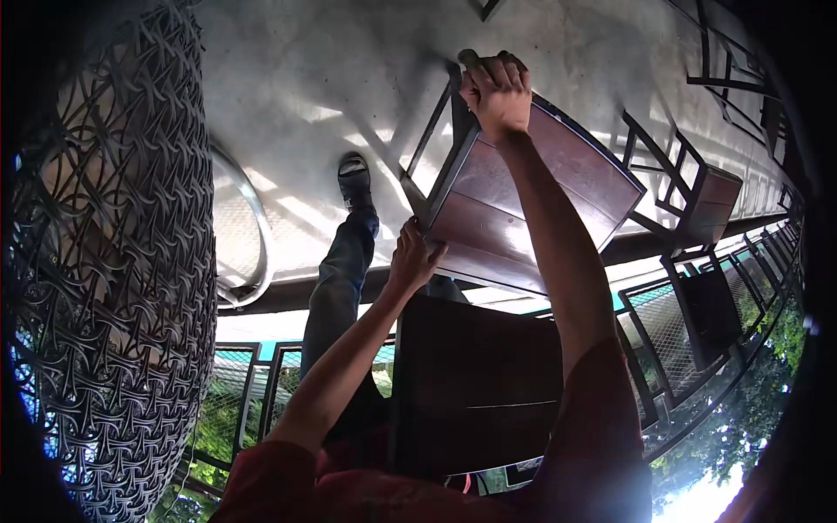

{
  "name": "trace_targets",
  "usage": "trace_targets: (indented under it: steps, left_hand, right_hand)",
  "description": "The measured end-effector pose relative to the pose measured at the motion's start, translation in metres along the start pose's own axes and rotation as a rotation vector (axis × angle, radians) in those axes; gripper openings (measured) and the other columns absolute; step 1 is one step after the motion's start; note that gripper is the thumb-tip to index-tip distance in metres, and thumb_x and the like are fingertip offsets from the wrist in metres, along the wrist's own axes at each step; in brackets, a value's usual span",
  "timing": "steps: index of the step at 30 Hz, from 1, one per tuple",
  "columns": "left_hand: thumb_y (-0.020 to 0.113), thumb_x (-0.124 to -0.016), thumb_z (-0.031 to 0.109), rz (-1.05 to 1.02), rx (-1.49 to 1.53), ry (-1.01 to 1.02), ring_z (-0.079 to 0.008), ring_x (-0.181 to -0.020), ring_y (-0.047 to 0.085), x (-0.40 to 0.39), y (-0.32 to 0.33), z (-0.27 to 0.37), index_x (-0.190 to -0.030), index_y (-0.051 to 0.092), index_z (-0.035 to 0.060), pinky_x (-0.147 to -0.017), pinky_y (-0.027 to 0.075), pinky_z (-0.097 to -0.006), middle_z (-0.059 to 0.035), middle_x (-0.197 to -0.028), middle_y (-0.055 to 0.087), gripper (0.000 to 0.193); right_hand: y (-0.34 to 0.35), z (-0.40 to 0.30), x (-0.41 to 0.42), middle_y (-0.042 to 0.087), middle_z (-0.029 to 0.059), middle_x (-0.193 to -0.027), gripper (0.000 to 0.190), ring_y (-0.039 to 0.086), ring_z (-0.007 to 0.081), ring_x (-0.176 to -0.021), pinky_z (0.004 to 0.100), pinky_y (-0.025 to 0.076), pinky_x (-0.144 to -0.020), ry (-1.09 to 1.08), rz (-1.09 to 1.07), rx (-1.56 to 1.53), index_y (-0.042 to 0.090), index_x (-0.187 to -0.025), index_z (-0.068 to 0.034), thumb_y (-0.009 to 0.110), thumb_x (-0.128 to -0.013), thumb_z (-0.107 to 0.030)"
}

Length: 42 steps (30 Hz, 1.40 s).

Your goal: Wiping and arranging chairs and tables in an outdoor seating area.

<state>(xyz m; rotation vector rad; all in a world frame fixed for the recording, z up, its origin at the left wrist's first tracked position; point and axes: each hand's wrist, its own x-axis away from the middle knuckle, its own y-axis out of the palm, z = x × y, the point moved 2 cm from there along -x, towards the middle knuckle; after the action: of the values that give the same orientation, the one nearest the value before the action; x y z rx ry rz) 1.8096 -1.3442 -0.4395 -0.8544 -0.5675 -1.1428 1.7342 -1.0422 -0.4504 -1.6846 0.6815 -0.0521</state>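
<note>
In front of me is a chair or similar seat with a dark metal frame and a glossy red-brown wood panel [497, 189], standing tilted in view. My right hand [500, 88] is closed in a fist over the frame's far corner. Nearer to me, my left hand [415, 255] curls its fingers over the panel's left edge, by the dark frame bar. A second, darker panel [480, 386] stands close to my body between my forearms. Whether the two panels belong to one piece I cannot tell.
A tall woven lattice structure [144, 229] rises at the left, with a curved metal tube [261, 242] beside it. My shod foot [354, 180] rests on the concrete floor [281, 85]. Another similar seat [713, 202] stands at the right. A mesh railing [673, 333] runs behind, with foliage beyond.
</note>
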Motion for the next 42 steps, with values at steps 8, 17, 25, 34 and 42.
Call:
trace_targets:
  steps: [8,17,25,34,42]
  left_hand:
    - [0.061,-0.088,0.034,0.086,-0.266,0.278,-0.0483,-0.123,0.036,-0.027,-0.005,-0.013,-0.138,0.017,-0.0078,-0.101,0.035,-0.0492,-0.0339,-0.133,0.032,0.078]
    - [0.066,-0.085,0.025,0.087,-0.5,0.873,-0.0441,-0.116,0.038,-0.142,-0.045,0.14,-0.137,0.018,-0.007,-0.099,0.033,-0.0476,-0.0282,-0.129,0.035,0.077]
    - [0.052,-0.089,0.054,0.253,-0.879,0.767,-0.0459,-0.139,0.012,-0.157,-0.019,0.195,-0.144,0.013,-0.0083,-0.112,0.02,-0.0487,-0.0355,-0.148,0.005,0.091]
    - [0.046,-0.091,0.055,0.311,-1.157,0.926,-0.0423,-0.14,0.012,-0.148,0.121,0.254,-0.145,0.016,-0.0051,-0.111,0.017,-0.0561,-0.0295,-0.15,0.013,0.086]
    - [0.038,-0.09,0.063,0.191,-1.211,0.948,-0.0402,-0.142,0.001,-0.134,0.245,0.295,-0.146,0.007,-0.0038,-0.111,0.009,-0.0589,-0.0287,-0.152,0.004,0.092]
  right_hand:
    - [-0.002,-0.039,0.052,0.056,0.0064,-0.098,0.021,0.054,0.0266,-0.098,0.0458,0.039,-0.097,0.029,-0.031,-0.141,0.062,-0.094,-0.013,0.066,-0.076,-0.021]
    - [-0.005,0.012,0.019,0.057,0.0069,-0.09,0.017,0.057,0.0256,-0.092,0.0434,0.039,-0.095,0.357,0.116,-0.043,0.058,-0.096,-0.012,0.058,-0.081,-0.021]
    - [-0.074,0.163,0.128,0.066,0.0066,-0.091,0.022,0.063,0.0235,-0.093,0.0405,0.042,-0.088,0.644,0.144,0.008,0.064,-0.095,-0.015,0.057,-0.082,-0.03]
    - [-0.16,0.227,0.291,0.05,0.0155,-0.13,0.023,0.054,0.0317,-0.111,0.0395,0.046,-0.093,0.647,0.324,-0.026,0.057,-0.11,-0.011,0.055,-0.092,-0.026]
    - [-0.187,0.154,0.387,0.057,0.0209,-0.114,0.032,0.058,0.0403,-0.1,0.0422,0.048,-0.083,1.094,0.365,-0.725,0.049,-0.119,-0.006,0.052,-0.095,-0.026]
